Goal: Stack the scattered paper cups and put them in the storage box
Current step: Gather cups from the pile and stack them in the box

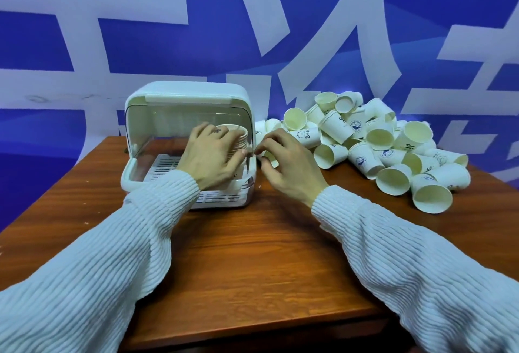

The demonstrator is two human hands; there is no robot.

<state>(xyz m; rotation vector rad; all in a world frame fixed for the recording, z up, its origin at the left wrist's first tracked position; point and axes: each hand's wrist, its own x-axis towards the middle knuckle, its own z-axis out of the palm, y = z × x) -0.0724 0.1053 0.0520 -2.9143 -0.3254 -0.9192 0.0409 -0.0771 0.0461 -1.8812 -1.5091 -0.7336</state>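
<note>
A white storage box (pixel 185 94) with a raised clear lid stands on the wooden table, its front open and a slatted tray inside. My left hand (pixel 209 156) grips a stack of nested paper cups (pixel 238 136), upright inside the box on its right side. Just outside the box's right wall, my right hand (pixel 283 161) is curled around a single white paper cup (pixel 271 157), mostly hidden by the fingers. A heap of several loose white paper cups (pixel 379 142), some with blue prints, lies on the table's right side.
The wooden table (pixel 252 254) stretches toward me, its front edge near the bottom. A blue wall banner with large white characters (pixel 280 29) rises directly behind the box and the cup heap. The loose cups reach close to the table's right edge.
</note>
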